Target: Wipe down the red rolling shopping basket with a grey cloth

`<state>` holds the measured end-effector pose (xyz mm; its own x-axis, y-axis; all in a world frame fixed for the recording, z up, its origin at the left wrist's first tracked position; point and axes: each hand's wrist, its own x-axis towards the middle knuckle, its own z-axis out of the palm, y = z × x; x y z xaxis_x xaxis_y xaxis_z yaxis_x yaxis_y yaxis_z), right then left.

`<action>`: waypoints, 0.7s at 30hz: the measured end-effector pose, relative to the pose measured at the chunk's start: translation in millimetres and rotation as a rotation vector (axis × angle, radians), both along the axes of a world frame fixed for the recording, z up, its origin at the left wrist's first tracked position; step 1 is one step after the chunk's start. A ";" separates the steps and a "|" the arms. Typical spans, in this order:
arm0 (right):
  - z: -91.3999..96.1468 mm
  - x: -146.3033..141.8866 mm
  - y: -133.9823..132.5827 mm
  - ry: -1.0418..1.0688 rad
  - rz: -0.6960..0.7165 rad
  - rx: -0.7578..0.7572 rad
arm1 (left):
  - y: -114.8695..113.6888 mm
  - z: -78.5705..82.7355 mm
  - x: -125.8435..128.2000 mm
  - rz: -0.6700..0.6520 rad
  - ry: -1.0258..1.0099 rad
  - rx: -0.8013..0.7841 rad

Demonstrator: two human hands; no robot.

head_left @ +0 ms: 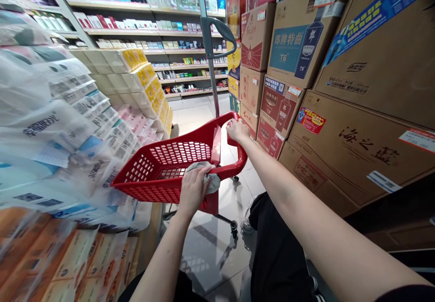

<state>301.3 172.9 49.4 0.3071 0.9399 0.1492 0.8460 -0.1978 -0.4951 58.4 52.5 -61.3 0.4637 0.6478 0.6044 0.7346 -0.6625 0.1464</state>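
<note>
Where the near left corner begins, orange-and-cream packs (74,256) sit low, blurred; above them, plastic-wrapped tissue packs (50,125) heap up in a slumping bank. Next right, a stepped stack of yellow-and-white packs (151,82), with stocked shelves (156,32) across the back. Mid-aisle stands a red shopping cart (156,183), lattice basket pointing left toward the tissue bank; whether it touches, cannot tell. Left hand (194,189) curls over a pale grey cloth (214,183), pressing it against the basket's near corner, beside the end of the red handlebar (242,157). Grey pole (211,73) with a dark loop grip rises beyond the cart. Right hand (239,130) is closed around the handlebar's far stretch, arm extended. Below it, a light sneaker (248,220) on pale floor tiles. Far right, liquor cartons (363,148) stacked high, price labels on their faces.
</note>
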 end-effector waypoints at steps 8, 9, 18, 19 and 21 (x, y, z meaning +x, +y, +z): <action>-7.2 -2.1 8.1 -0.004 -0.019 0.026 | 42.6 -27.2 -81.5 0.134 0.091 -0.039; -8.0 -3.0 8.7 -0.002 -0.029 0.025 | 43.3 -26.4 -81.3 0.143 0.116 -0.036; -11.7 -2.9 11.7 -0.026 -0.049 0.015 | 20.0 1.2 -25.7 -0.054 0.128 -0.011; -12.2 -2.2 12.0 -0.029 -0.048 0.014 | 21.3 -0.6 -26.4 -0.067 0.118 -0.020; -13.0 -1.5 12.4 -0.036 -0.038 0.017 | 27.0 -7.7 -33.8 -0.077 0.096 -0.041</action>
